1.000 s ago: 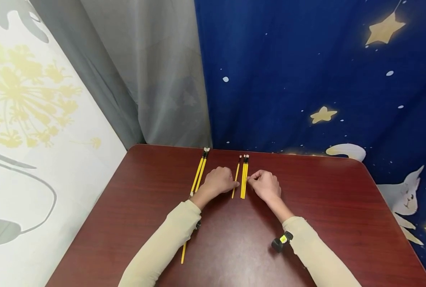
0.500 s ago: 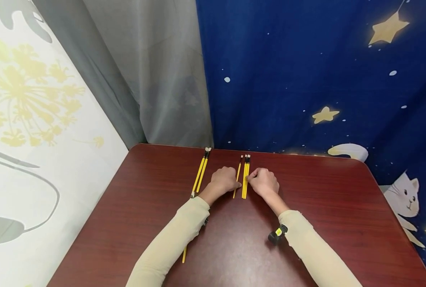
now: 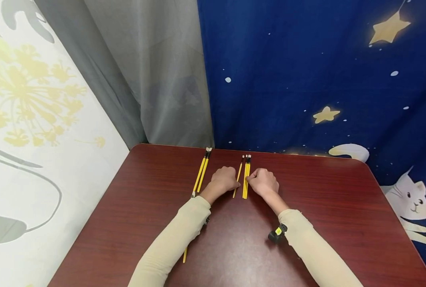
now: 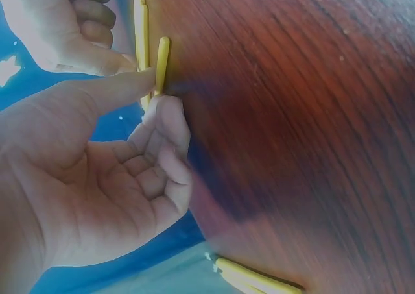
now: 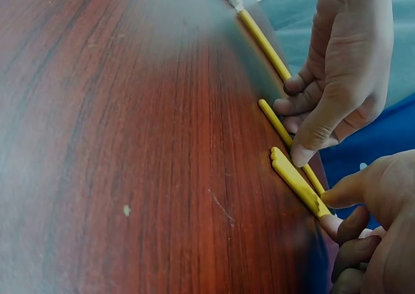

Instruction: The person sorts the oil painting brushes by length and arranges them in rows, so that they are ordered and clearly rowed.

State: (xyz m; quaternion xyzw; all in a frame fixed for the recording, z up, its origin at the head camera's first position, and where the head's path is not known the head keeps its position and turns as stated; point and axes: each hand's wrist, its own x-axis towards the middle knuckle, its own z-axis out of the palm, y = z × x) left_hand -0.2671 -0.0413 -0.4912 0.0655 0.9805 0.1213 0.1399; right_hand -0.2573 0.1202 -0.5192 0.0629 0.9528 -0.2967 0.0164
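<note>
My left hand (image 3: 224,178) pinches a thin yellow paintbrush (image 3: 239,172) between thumb and index finger, its handle end (image 4: 163,55) sticking out past the fingertips in the left wrist view. Just to the right, a tight row of yellow paintbrushes (image 3: 245,193) lies parallel on the table, black ferrules and pale bristles facing the back edge. My right hand (image 3: 264,181) pinches this row from its right side; in the right wrist view its thumb and index finger close around the handles (image 5: 295,180). A narrow gap separates the single brush from the row.
Two more yellow paintbrushes (image 3: 200,174) lie to the left of my left hand. Another brush (image 3: 185,255) runs under the left forearm, mostly hidden. The dark red table (image 3: 328,199) ends at a grey curtain (image 3: 173,99) and a blue starry curtain (image 3: 270,79).
My right fingertips have come in leftward from beside the row onto its brushes. The left hand keeps its pinch on the single brush; its forearm has shifted slightly right.
</note>
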